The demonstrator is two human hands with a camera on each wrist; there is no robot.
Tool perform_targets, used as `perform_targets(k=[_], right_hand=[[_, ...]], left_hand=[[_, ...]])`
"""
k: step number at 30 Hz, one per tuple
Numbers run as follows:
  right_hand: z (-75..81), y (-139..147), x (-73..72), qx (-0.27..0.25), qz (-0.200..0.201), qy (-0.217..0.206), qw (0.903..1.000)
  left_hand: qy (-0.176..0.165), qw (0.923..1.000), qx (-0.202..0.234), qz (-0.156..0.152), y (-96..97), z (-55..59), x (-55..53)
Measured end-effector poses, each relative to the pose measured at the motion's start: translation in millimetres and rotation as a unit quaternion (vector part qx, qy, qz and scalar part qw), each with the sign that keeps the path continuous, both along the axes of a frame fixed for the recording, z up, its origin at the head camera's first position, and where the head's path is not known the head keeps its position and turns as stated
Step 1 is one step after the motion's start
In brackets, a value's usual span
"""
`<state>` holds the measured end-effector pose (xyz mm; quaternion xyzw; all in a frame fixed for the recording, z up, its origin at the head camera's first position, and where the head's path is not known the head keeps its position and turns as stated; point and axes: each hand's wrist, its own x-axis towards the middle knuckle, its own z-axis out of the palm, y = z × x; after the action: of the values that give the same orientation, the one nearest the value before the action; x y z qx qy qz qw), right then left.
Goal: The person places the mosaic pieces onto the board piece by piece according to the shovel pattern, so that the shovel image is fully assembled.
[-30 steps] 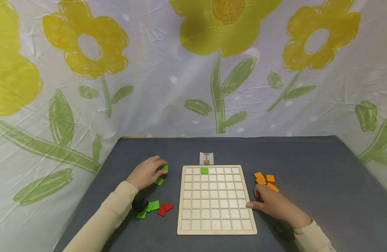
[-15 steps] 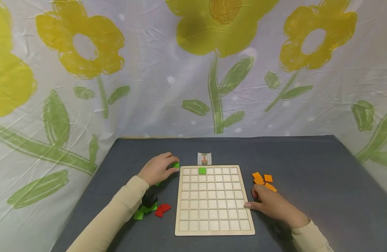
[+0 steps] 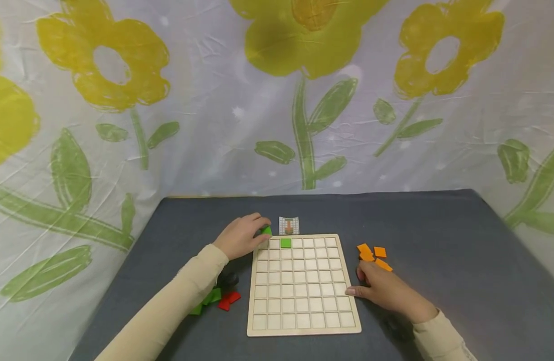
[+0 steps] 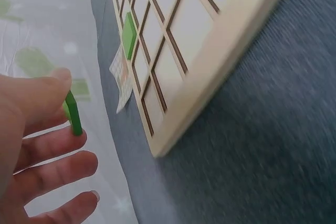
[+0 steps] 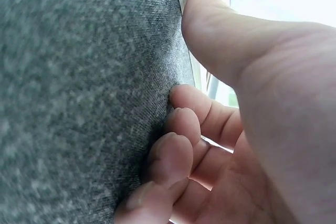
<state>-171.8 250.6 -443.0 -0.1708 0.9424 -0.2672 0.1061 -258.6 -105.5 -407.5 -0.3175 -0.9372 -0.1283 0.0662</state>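
Note:
My left hand [image 3: 241, 235] pinches a small green tile [image 3: 266, 230] over the far left corner of a wooden grid board [image 3: 304, 332]. In the left wrist view the tile [image 4: 74, 115] is edge-on between thumb and fingertips, the other fingers spread. Another green tile [image 3: 286, 243] lies in the board's far row. My right hand [image 3: 387, 291] rests at the board's right side, its thumb on the rim. Its other fingers [image 5: 181, 124] rest on the dark cloth, loosely bent and holding nothing.
A small printed card [image 3: 289, 225] lies just beyond the board's far edge. Orange tiles [image 3: 366, 254] are beyond the right hand. Red tiles [image 3: 229, 300] and several green tiles [image 3: 212, 297], partly behind the left sleeve, lie left of the board. A flowered cloth [image 3: 204, 150] hangs behind the table.
My left hand has carried the green tile rightward from the table's left side to the board's far left corner. The right hand keeps its place by the board, while the head view has shifted slightly.

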Motion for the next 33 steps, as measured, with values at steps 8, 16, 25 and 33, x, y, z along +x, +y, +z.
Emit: perform_targets(k=[8,16,25,33], right_hand=[[1.0,1.0,-1.7,0.005,0.001,0.01,0.9999],[-0.3,2.5,-0.1,0.006,-0.004,0.005,1.0],[0.5,1.2,0.8,0.003,0.005,0.011,0.9999],[-0.3,1.5,0.6,0.007,0.003,0.003,1.0]], left_hand=[[-0.03,0.9995,0.001,0.007,22.4,2.6,-9.1],[-0.042,0.9987,0.008,-0.028,44.4,-2.4,-17.0],[-0.065,0.9973,-0.001,-0.036,59.6,-10.4,-22.1],[-0.083,0.9956,-0.013,-0.042,66.2,-16.0,-20.2]])
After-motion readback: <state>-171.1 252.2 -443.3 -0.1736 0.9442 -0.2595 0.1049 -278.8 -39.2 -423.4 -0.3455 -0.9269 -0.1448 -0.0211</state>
